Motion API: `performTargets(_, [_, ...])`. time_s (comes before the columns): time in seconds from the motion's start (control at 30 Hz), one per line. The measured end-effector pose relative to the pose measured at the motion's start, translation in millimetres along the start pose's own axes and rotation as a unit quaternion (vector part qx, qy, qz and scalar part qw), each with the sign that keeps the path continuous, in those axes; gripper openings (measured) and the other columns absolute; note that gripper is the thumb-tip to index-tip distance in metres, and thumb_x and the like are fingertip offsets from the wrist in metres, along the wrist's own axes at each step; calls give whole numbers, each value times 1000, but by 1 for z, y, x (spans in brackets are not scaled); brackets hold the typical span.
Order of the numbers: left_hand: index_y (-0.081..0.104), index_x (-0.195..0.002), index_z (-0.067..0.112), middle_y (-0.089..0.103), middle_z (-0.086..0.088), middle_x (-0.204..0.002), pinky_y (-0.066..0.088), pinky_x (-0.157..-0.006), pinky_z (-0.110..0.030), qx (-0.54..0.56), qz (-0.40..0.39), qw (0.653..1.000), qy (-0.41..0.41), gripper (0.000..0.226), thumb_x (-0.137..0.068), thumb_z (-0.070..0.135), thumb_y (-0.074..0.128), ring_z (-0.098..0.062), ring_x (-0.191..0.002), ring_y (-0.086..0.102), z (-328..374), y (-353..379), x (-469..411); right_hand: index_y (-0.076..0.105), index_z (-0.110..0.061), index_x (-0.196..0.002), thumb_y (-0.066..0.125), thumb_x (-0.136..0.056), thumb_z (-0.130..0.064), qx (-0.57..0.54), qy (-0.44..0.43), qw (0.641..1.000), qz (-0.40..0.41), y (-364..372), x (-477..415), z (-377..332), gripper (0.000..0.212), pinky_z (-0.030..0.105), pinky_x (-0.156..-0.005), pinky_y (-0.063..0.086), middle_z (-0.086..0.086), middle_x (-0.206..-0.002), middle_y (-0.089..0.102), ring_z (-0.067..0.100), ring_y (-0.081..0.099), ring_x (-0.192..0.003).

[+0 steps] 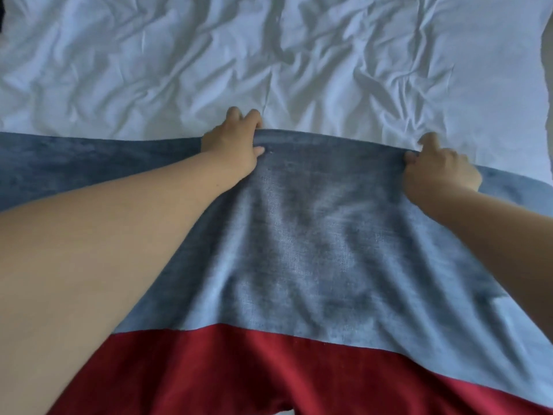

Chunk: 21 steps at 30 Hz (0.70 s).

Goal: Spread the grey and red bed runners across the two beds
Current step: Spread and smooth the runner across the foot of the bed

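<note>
Both hands are pinching the far edge of the grey and red bed runner (314, 235): left hand (236, 139) at centre frame, right hand (440, 169) toward the right, fingers curled over the hem. Grey band spans the middle, red band along the bottom, over a wrinkled white duvet (269, 55) up top.

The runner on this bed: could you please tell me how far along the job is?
Done: the runner lies across the white bed, grey band beyond red. In hand: the left hand and right hand grip its far edge, the middle creased. Left: smoothing it; no second bed shows.
</note>
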<state>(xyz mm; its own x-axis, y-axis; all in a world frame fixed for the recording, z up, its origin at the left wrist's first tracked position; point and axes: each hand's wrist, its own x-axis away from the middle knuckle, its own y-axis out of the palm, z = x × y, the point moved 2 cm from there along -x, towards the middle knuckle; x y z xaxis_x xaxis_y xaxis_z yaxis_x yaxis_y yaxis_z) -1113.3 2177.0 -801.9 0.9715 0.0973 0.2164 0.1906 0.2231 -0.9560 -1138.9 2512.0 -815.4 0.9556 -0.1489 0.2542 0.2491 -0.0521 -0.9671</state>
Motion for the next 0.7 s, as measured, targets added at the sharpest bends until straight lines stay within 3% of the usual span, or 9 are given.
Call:
performTargets(0.07, [42,-134,29,37,-9,-136,47,-82,-43,-3,-25,1000,-14,41,-98,40,58,-31,-113,53,3,16,6,33,-23,-135,34,-104,-33,-10,-14,1000,-8,10,5,5,33,49,-80,39,23,-125,47,42,45,-118])
performTargets(0.17, [21,-152,39,14,-9,-162,39,-101,-55,-67,-22,997,-26,62,-98,61,39,-36,-137,30,0,33,18,28,-30,-147,33,-103,-37,-11,-51,999,1,25,20,3,44,54,-98,37,21,-135,36,40,37,-125])
performTargets(0.27, [-2,-154,49,-3,-1,-168,30,-105,-67,-107,5,994,-6,65,-97,69,22,-31,-148,14,-7,50,35,26,-25,-152,27,-102,-52,-9,-63,998,19,34,27,-3,57,54,-105,33,21,-140,34,39,34,-128])
performTargets(0.4, [-27,-145,60,-36,10,-161,-2,-110,-80,-59,-56,997,-13,64,-93,77,6,-25,-154,-17,-15,76,50,14,-27,-157,20,-97,-70,-39,-64,997,-1,41,34,-3,75,54,-115,29,19,-149,26,39,26,-138])
performTargets(0.5, [-29,-144,59,-39,10,-160,-5,-110,-79,-51,-51,997,-13,68,-88,83,3,-29,-153,-22,-16,79,51,6,-25,-160,18,-92,-78,-12,-77,997,-21,44,37,-6,87,53,-116,30,20,-152,24,41,26,-138])
performTargets(0.63, [-30,-142,61,-35,7,-162,-4,-115,-73,-70,-86,994,12,75,-81,90,1,-31,-153,-23,-20,71,64,8,-25,-160,25,-83,-86,88,-77,989,-89,23,15,-11,100,50,-92,48,18,-150,29,41,35,-135])
performTargets(0.7, [-28,-143,62,-30,7,-164,0,-118,-70,-80,-110,990,30,75,-80,91,2,-31,-154,-19,-27,63,81,7,-27,-160,32,-82,-87,104,-71,981,-148,13,6,-13,102,51,-98,46,18,-153,26,43,36,-137])
